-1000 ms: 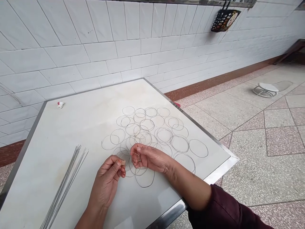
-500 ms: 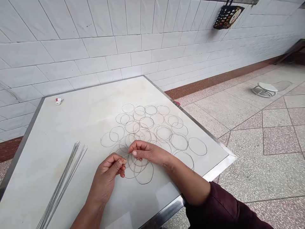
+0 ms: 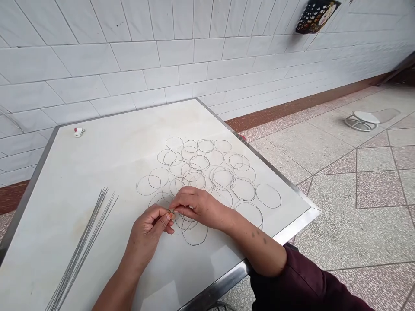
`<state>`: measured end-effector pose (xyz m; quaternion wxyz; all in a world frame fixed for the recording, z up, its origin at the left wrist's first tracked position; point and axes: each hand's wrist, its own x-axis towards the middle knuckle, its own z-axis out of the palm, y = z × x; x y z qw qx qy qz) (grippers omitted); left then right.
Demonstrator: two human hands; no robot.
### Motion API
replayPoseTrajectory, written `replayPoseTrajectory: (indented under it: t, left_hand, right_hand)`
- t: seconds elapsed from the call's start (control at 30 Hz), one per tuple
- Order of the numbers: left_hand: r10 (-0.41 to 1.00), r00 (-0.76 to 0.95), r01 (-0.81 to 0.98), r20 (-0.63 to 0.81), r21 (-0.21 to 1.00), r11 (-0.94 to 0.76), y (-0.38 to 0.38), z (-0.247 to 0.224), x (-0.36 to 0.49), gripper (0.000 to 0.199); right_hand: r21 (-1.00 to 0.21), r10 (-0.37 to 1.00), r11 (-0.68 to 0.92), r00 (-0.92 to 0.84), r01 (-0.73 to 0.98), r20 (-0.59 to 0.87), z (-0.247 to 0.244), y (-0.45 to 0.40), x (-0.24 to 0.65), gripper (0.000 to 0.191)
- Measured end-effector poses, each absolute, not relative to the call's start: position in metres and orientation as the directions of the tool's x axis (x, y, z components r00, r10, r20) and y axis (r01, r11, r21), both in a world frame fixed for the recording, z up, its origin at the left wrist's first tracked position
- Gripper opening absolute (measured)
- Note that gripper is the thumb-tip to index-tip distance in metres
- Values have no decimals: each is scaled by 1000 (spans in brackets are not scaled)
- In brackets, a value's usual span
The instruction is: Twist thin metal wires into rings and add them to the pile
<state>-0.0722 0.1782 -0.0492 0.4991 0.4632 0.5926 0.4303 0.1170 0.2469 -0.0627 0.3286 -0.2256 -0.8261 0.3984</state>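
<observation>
My left hand (image 3: 147,233) is closed in a pinch, thumb against forefinger, on a thin wire that barely shows. Right beside it, fingertips nearly touching, my right hand (image 3: 202,207) pinches the same wire with its fingers bent. How the wire runs between the fingers is mostly hidden. Beneath and beyond both hands, many thin wire rings (image 3: 195,245) lie flat and overlapping on the white table (image 3: 123,155). Left of my left hand rests a bundle of straight wires (image 3: 79,255), fanned slightly at its far end.
A small red-and-white object (image 3: 78,132) lies at the table's far left corner. Metal edging (image 3: 223,283) borders the tabletop. A white tiled wall (image 3: 129,58) stands behind, with a dark basket (image 3: 316,17) hanging on it. On the floor to the right is a white stool (image 3: 362,120).
My right hand has moved left and closed in on my left fingertips, covering the bit of wire that showed between them. The view has shifted slightly.
</observation>
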Motion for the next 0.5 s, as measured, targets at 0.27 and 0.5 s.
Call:
replayPoseTrajectory:
  t: [0.27,0.5]
  left_hand:
    - [968,4,-30,-252,967,252,177,-52,-72,31]
    - [968,10,-128,-250,960,249,177,-49,-70,28]
  right_hand:
    - [-806,686,573,-623,146,375,-65,242,112,9]
    - [-837,712,531,-605,132,356,-69,243,109,10]
